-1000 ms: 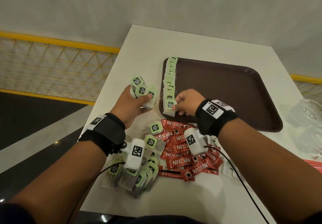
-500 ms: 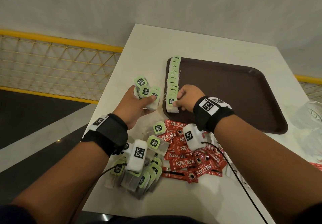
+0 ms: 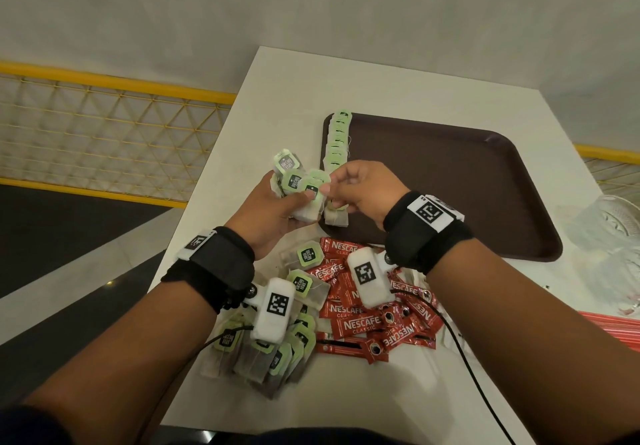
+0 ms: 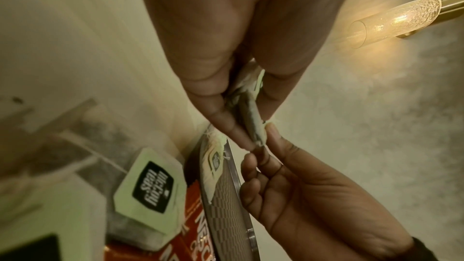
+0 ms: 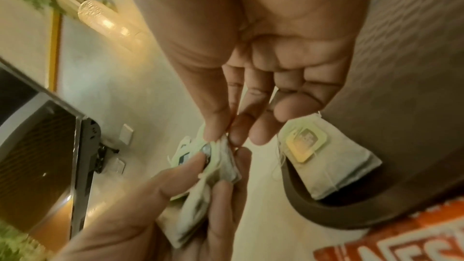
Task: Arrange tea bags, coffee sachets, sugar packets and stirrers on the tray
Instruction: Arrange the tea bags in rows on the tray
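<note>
My left hand (image 3: 277,207) grips a small bunch of green-tagged tea bags (image 3: 294,181) just left of the brown tray (image 3: 450,181). My right hand (image 3: 349,188) reaches across and pinches the top edge of one bag in that bunch (image 5: 220,146) between thumb and forefinger. A column of tea bags (image 3: 337,146) lies along the tray's left edge; its nearest bag (image 5: 326,158) lies over the tray's near corner. Loose tea bags (image 3: 273,347) and red Nescafe sachets (image 3: 367,320) are heaped on the white table (image 3: 346,84) under my wrists.
Red stirrers or packets (image 3: 620,326) show at the right edge. A clear glass dish (image 3: 613,222) stands right of the tray. The table's left edge drops off beside a yellow railing (image 3: 114,122). A wall lamp (image 4: 401,17) glows in the wrist views.
My right hand left the near end of the tea bag column on the tray and moved left to the bunch in my left hand, now pinching one bag there.
</note>
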`<move>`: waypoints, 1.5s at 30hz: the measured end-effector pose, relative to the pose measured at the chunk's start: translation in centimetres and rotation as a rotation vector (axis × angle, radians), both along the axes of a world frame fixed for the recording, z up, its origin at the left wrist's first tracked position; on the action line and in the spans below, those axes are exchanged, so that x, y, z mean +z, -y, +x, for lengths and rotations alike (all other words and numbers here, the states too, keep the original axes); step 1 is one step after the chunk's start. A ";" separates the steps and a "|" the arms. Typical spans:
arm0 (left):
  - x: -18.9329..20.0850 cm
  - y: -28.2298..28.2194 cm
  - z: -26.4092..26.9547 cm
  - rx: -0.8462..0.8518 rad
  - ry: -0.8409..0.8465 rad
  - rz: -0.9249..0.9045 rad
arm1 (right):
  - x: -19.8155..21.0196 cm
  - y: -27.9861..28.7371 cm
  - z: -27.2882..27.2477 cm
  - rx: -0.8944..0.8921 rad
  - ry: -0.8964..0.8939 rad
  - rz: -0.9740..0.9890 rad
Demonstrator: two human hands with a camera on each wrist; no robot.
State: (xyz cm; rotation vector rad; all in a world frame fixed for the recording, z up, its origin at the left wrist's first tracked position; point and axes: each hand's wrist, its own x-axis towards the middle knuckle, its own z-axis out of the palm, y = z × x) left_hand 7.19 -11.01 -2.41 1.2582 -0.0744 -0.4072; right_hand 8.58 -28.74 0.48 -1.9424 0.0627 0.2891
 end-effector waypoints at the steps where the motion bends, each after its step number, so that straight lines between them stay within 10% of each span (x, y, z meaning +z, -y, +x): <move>1: 0.1 0.0 -0.1 -0.004 -0.001 -0.006 | 0.0 0.1 -0.1 -0.012 -0.015 0.048; 19: -0.1 -0.3 0.2 0.100 -0.016 -0.034 | 0.4 1.0 -0.9 -0.081 -0.153 0.324; 37: -1.2 -1.1 1.0 0.143 -0.068 0.041 | -2.0 1.5 -0.7 0.076 -0.034 -0.505; 45: -1.6 -1.2 0.9 0.147 -0.089 0.048 | -1.5 1.6 0.0 0.006 -0.009 -0.553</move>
